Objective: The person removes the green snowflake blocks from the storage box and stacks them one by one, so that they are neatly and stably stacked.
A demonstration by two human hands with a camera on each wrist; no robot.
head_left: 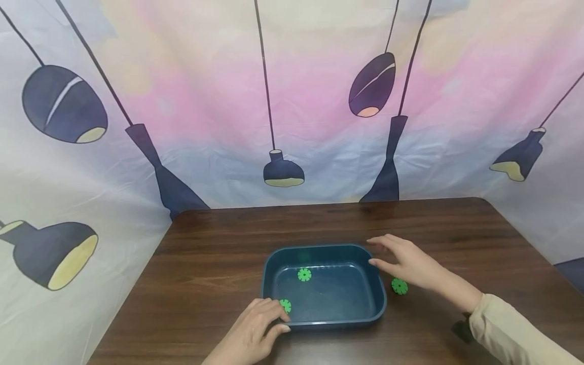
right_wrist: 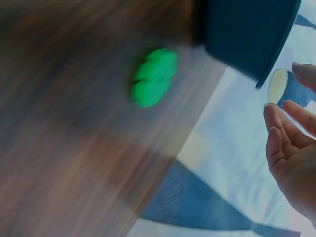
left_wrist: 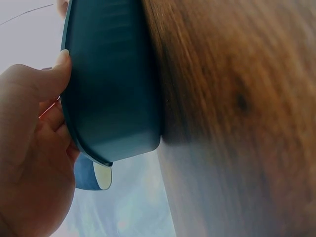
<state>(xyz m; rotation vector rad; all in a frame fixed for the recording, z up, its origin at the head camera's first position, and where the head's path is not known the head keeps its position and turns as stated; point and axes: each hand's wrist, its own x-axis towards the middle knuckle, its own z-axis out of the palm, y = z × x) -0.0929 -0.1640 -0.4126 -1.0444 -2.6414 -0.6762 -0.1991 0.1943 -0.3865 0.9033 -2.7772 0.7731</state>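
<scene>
A dark teal rectangular plastic tray sits on the table. My left hand holds its near left corner; in the left wrist view the thumb lies on the outside of the rim and the other fingers are over the inner side. Inside the tray lie two green notched discs: one disc towards the back, another partly covered by the left fingers. A third green disc is on the table, right of the tray. Above it, beside the tray's far right corner, hovers my right hand, fingers extended, holding nothing.
The brown wood-grain table carries the tray and the outer disc. Behind it hangs a pastel cloth printed with dark lamps, which also spreads down the sides. A small dark object shows near the right sleeve.
</scene>
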